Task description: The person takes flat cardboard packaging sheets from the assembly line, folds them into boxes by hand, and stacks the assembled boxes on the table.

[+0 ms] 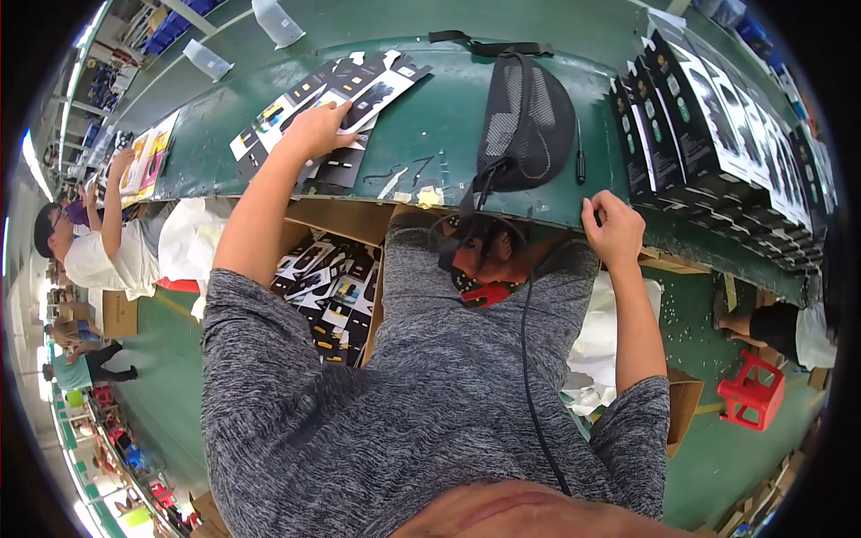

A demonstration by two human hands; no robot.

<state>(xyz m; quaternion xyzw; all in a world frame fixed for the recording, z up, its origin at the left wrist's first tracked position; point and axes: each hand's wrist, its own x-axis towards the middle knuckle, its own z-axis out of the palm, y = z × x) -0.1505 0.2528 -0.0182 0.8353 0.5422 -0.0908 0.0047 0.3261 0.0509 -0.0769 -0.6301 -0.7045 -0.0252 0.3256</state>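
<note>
Flat black-and-white printed card box blanks lie in a loose, fanned pile on the green bench. On this pile rests my left hand, thumb and forefinger spread apart, the other fingertips partly hidden. At the bench's front edge my right hand is loosely curled, with nothing visible in it. A thin screwdriver-like tool with a dark handle lies just beyond it. Between my hands sits a black mesh pouch with a strap.
Folded black-and-white boxes stand in rows at the right. Below the bench, an open carton holds more printed card pieces. Tape scraps stick near the edge. Clear plastic holders stand at the back. A co-worker sits at the left.
</note>
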